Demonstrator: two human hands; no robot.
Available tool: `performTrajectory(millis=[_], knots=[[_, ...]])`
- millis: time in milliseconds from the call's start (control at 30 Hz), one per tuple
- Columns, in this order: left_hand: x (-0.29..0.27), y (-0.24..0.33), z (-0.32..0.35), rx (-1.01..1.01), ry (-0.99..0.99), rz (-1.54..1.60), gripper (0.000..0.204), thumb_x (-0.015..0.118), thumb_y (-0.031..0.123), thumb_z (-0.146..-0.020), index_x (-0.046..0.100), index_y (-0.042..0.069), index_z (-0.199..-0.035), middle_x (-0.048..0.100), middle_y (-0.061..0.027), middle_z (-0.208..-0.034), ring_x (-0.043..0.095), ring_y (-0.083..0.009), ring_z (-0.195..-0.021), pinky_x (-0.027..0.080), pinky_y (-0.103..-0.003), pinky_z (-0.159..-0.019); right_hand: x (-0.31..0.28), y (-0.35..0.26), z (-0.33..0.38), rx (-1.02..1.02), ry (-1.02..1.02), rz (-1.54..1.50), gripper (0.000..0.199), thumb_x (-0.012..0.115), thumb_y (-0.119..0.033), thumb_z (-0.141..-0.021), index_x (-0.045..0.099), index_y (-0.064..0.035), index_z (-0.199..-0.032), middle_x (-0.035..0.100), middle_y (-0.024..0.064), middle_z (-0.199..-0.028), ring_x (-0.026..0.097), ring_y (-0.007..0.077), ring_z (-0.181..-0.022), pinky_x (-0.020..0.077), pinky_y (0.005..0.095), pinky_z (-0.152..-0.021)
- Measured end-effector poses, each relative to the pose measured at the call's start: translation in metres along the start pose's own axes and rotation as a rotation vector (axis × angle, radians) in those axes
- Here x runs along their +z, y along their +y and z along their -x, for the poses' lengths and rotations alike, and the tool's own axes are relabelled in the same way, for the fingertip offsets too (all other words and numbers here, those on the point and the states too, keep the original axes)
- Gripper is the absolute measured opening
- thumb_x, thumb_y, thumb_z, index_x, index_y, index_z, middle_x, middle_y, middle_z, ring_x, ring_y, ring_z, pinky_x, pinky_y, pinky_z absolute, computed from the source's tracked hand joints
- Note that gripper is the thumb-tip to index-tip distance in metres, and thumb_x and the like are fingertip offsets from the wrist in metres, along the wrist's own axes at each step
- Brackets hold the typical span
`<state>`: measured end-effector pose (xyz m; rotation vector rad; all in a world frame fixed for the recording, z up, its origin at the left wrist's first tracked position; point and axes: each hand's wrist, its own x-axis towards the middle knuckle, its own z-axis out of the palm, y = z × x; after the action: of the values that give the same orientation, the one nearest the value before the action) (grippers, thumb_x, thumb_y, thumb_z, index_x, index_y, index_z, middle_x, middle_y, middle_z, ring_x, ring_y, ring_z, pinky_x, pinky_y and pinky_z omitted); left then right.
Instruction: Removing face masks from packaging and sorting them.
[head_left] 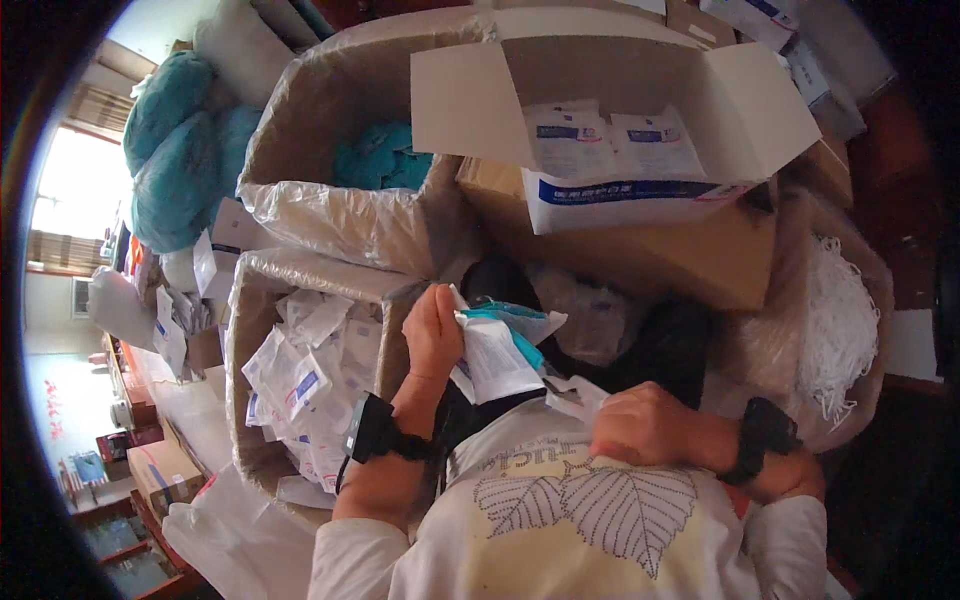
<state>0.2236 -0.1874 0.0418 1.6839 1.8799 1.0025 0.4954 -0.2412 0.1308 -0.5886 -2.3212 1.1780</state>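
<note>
My left hand [433, 335] is closed on the edge of a white printed pouch [497, 362] held over my lap. Folded teal sheets, which look like face masks [518, 318], show at the pouch's upper edge, partly covered by it. On the other side, my right hand [655, 425] is closed, knuckles up, close to my shirt. From its fingers a white strip [576, 393] runs toward the pouch; I cannot tell whether the two are joined. The right fingertips are hidden under the hand.
Left of my arm stands a plastic-lined box [262, 262] of white pouches. Beyond it, another lined box [345, 210] holds teal pieces. An open white carton [625, 195] with printed pouches rests on a brown box [690, 258]. White cords [842, 330] lie bagged at right; teal bundles [172, 165] stand far left.
</note>
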Motion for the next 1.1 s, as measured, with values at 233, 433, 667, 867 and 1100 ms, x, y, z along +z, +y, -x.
performTrajectory(millis=[233, 433, 667, 867, 1100], knots=[[-0.018, 0.024, 0.006, 0.452, 0.01, -0.023, 0.018, 0.046, 0.016, -0.081, 0.048, 0.004, -0.067, 0.05, -0.0117, -0.065, 0.048, -0.0309, -0.061, 0.037, -0.038, -0.056, -0.01, 0.023, 0.001, 0.53, 0.31, 0.018, 0.031, 0.063, -0.026, -0.074, 0.054, -0.0092, -0.098, 0.057, 0.0116, -0.086, 0.056, 0.0308, -0.079, 0.0441, 0.039, -0.068], [-0.019, 0.026, 0.016, 0.426, -0.011, -0.053, 0.017, 0.046, 0.015, -0.081, 0.048, 0.005, -0.067, 0.049, -0.0109, -0.065, 0.047, -0.0294, -0.06, 0.036, -0.037, -0.056, -0.006, 0.003, -0.032, 0.275, 0.216, 0.292, 0.019, 0.059, -0.02, -0.077, 0.057, -0.0078, -0.092, 0.056, 0.0103, -0.083, 0.055, 0.0271, -0.082, 0.0409, 0.037, -0.072], [-0.03, -0.003, 0.028, 0.236, 0.137, -0.007, 0.015, 0.047, 0.014, -0.081, 0.048, 0.004, -0.07, 0.049, -0.0134, -0.067, 0.048, -0.0332, -0.062, 0.037, -0.041, -0.056, -0.026, 0.05, -0.005, 0.703, 0.667, -0.149, 0.016, 0.047, -0.015, -0.089, 0.057, -0.004, -0.094, 0.056, 0.0012, -0.08, 0.049, 0.0049, -0.073, 0.0411, 0.0209, -0.066], [-0.028, 0.004, 0.032, 0.326, 0.019, -0.067, 0.008, 0.052, 0.013, -0.075, 0.051, 0.006, -0.071, 0.051, -0.0135, -0.069, 0.049, -0.0337, -0.067, 0.037, -0.043, -0.059, -0.026, -0.003, -0.111, 0.21, 0.783, -0.691, 0.02, 0.044, -0.019, -0.091, 0.054, -0.0058, -0.103, 0.055, -0.0008, -0.088, 0.049, 0.0052, -0.077, 0.04, 0.0198, -0.069], [-0.025, -0.013, 0.038, 0.287, 0.123, -0.031, 0.014, 0.054, 0.015, -0.076, 0.057, 0.005, -0.085, 0.057, -0.0166, -0.085, 0.053, -0.0377, -0.082, 0.042, -0.045, -0.071, 0.083, 0.021, -0.26, 0.063, -0.21, -0.517, 0.033, 0.053, -0.015, -0.084, 0.052, -0.0028, -0.115, 0.059, 0.0102, -0.096, 0.054, 0.0151, -0.09, 0.0425, 0.0263, -0.081]])
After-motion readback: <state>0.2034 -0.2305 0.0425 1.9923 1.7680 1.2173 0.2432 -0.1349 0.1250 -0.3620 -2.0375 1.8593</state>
